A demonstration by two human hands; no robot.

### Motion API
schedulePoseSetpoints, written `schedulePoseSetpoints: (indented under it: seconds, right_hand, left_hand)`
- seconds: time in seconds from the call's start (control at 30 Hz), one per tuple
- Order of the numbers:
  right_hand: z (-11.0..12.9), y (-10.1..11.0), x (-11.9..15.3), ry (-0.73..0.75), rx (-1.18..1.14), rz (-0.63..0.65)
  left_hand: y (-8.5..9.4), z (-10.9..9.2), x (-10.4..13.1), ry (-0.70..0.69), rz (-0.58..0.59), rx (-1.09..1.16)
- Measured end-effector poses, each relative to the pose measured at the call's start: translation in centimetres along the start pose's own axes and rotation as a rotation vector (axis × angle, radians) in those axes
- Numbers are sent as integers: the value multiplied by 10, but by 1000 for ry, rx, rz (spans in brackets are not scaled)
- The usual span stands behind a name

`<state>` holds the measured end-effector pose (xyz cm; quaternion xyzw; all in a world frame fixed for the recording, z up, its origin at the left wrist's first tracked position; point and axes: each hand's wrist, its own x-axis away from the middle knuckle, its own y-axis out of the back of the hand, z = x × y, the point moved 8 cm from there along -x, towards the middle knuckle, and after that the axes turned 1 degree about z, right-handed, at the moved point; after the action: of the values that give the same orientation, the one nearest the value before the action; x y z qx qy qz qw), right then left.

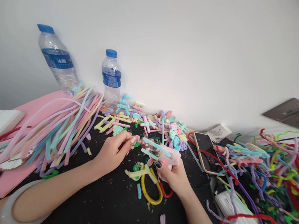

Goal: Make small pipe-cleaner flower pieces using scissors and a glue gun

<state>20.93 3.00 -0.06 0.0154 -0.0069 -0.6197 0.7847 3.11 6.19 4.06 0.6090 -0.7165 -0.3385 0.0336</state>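
My left hand (115,150) pinches a small pink fuzzy piece (136,138); beside it, my right hand (174,175) grips a pale-pink object with light-blue strips (172,156) above the black mat (98,205). Fine fingerwork here calls for steadiness.

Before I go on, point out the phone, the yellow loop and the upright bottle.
Phone (206,144): head view, on its dark screen.
Yellow loop (153,201): head view, on its near curve.
Upright bottle (111,78): head view, on its blue label.
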Motion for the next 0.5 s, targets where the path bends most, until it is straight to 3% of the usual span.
schedulePoseSetpoints:
  seconds: [0.5]
  right_hand:
    - [0,6,0,15,23,-46]
  left_hand:
    - [2,1,1,8,-25,-18]
